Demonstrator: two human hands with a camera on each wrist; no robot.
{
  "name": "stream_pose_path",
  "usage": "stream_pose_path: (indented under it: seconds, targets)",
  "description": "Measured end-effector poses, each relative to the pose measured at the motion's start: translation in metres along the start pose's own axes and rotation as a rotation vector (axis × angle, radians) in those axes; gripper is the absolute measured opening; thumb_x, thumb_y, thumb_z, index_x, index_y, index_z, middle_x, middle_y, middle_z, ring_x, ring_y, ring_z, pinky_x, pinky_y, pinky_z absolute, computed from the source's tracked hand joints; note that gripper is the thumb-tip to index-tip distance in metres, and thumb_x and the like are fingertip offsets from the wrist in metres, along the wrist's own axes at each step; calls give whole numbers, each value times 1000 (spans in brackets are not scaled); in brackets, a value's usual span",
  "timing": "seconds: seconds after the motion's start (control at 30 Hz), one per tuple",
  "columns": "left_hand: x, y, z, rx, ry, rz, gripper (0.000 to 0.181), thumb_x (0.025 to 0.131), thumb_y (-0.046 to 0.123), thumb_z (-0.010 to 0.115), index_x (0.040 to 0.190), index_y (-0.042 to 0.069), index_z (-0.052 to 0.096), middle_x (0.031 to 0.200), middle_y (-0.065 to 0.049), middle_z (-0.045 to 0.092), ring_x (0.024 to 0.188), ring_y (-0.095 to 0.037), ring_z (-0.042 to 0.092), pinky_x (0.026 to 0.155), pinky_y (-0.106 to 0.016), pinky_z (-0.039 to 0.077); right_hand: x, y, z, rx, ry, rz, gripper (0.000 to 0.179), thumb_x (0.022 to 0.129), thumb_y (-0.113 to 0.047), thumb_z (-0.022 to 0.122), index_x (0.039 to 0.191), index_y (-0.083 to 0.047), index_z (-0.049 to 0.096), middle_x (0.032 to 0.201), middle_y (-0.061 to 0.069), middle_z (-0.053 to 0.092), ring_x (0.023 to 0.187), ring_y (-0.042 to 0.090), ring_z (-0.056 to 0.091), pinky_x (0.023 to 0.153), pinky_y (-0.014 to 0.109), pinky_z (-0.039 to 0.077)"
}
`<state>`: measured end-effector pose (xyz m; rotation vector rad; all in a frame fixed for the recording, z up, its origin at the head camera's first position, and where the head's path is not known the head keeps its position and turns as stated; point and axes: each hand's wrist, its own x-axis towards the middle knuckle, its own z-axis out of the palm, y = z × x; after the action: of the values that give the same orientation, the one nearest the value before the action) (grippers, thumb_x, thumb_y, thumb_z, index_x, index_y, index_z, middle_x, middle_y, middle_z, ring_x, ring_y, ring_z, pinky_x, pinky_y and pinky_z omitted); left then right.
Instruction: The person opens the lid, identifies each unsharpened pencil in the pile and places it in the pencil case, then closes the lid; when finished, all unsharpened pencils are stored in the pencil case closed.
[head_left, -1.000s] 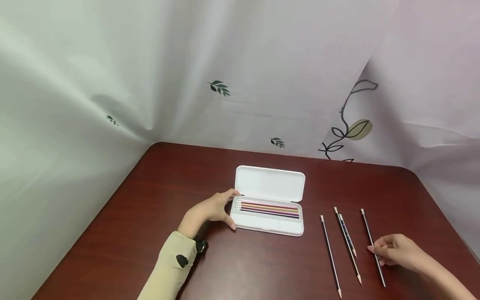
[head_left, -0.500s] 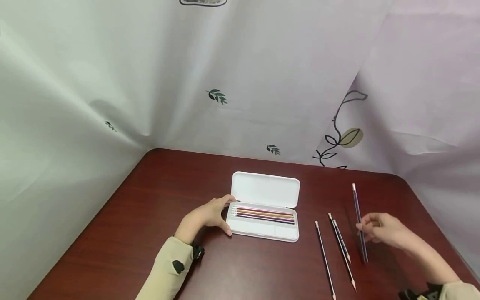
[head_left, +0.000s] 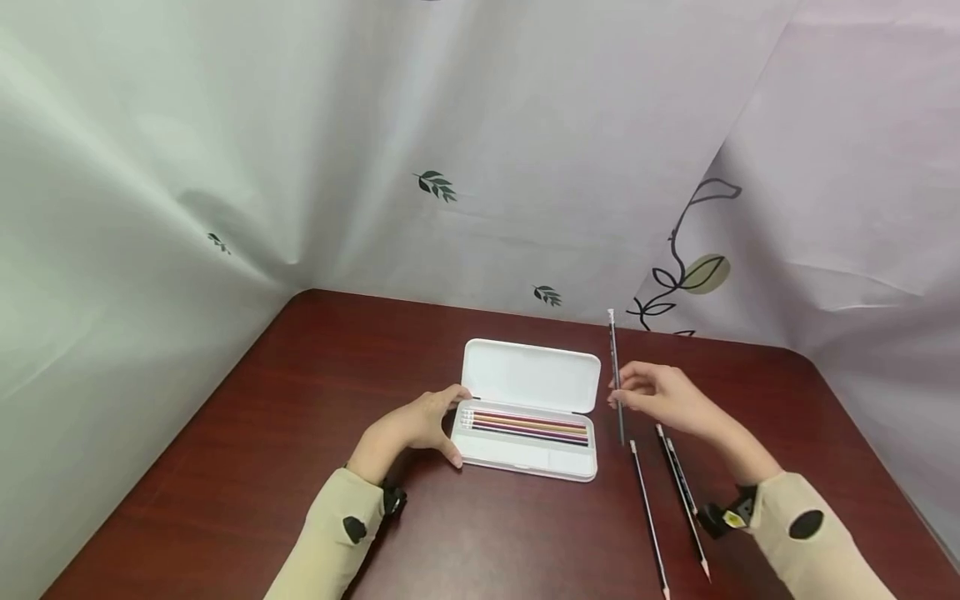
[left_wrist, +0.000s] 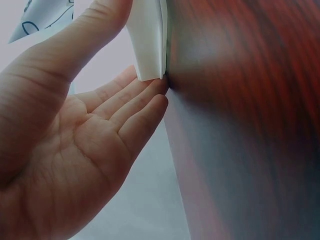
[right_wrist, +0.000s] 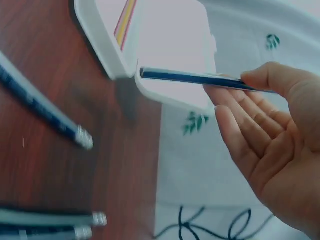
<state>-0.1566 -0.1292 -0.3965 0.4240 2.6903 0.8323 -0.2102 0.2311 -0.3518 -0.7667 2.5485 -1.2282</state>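
Observation:
A white pencil case (head_left: pixel 531 375) lies with its lid up on the table, several coloured pencils (head_left: pixel 525 428) side by side in its rear compartment. At its left end, my left hand (head_left: pixel 412 425) holds the case between thumb and fingers; the left wrist view shows the case's end (left_wrist: pixel 149 55) there. My right hand (head_left: pixel 667 398) pinches a dark blue pencil (head_left: pixel 613 354) between thumb and fingers, raised just right of the case, eraser end up. Its lower end (right_wrist: pixel 150 73) looks flat in the right wrist view, close to the case.
Right of the case lie loose dark pencils, one (head_left: pixel 649 518) apart and two more (head_left: pixel 686 500) close together beneath the right forearm. A white patterned curtain (head_left: pixel 480 250) hangs behind the brown table (head_left: pixel 360 333).
My right hand has lifted the pencil from the table's right side and carried it left to beside the case. The left hand stays at the case's left end.

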Motion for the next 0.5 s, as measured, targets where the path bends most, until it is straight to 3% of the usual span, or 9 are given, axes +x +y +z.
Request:
stream_pose_path:
  seconds: [0.2, 0.5]
  targets:
    - [1, -1, -2, 4, 4, -2, 85, 51, 24, 92, 121, 9, 45, 126, -13, 57, 119, -26, 51, 99, -41, 41, 16, -4, 25, 3, 22, -54, 22, 86, -24, 68, 97, -7, 61, 92, 4, 69, 89, 14, 66, 77, 24, 53]
    - [2, -1, -1, 1, 2, -12, 85, 50, 24, 92, 120, 10, 46, 126, -13, 57, 119, -25, 51, 99, -40, 41, 29, -1, 46, -105, -36, -153, 13, 87, -24, 66, 93, -13, 62, 88, -2, 69, 84, 10, 66, 70, 26, 53]
